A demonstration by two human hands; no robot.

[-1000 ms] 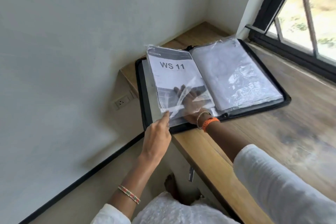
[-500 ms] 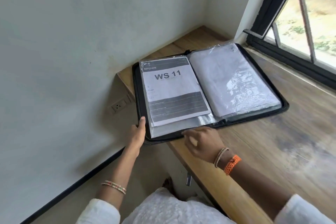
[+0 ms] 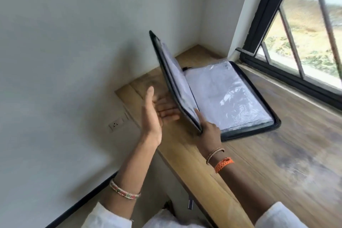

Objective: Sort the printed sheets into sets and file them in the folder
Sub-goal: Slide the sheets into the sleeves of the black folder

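Zip folder (image 3: pixel 249 102) lying open at the far corner of the wooden counter (image 3: pixel 277 163), below the window (image 3: pixel 305 42). Its right half rests flat. Its left cover (image 3: pixel 157 46) is raised to a steep angle and hinges along the spine.

Right hand (image 3: pixel 210 133): at the near lower corner of the raised cover, with the forefinger extended up the inner face against the sleeves. How the remaining fingers close round the edge cannot be told.

Left hand (image 3: pixel 157 114): spread, palm up, fingers straight, just behind the raised cover's outer face. Motion blur hides whether it touches.

Clear plastic sleeves (image 3: pixel 227 96) holding printed sheets fill the flat half. Others lie against the inside of the raised cover.

Handling, as judged: the cover appears to be a stiff board that will swing as one piece, so a hold at its free edge or corner gives the best leverage. The load of sheets probably makes the folder moderately heavy, and the flat half should stay put unaided. The sleeves are glossy, limp and likely slippery. They may slide or buckle toward the spine if the cover falls quickly, so a flat palm behind the cover suits a controlled closing.

Relative to the grip, the cover stands between the two hands, and the filled half lies to the right of the right hand.
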